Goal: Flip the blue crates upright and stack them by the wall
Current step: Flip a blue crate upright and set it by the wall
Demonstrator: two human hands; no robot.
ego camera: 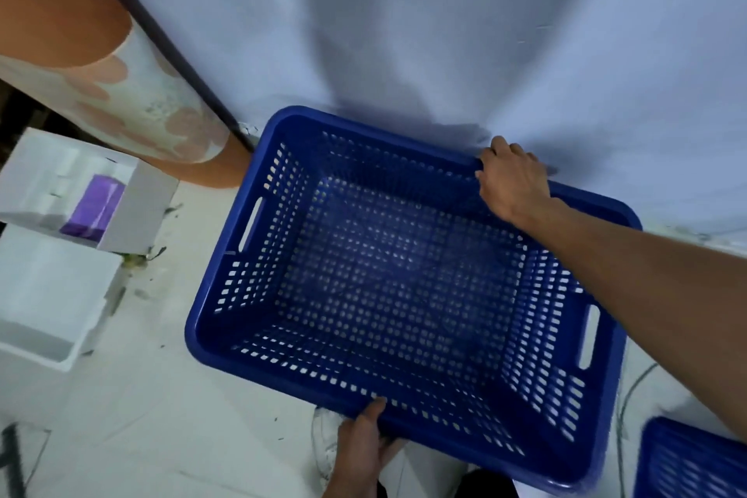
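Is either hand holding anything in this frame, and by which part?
Both hands hold the blue crate, which is open side up. The left hand grips its near long rim and the right hand grips the far long rim.

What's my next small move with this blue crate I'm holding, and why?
Probably ease the crate down flush against the wall: it already sits open side up, your left hand grips the near rim, your right hand the far rim by the wall.
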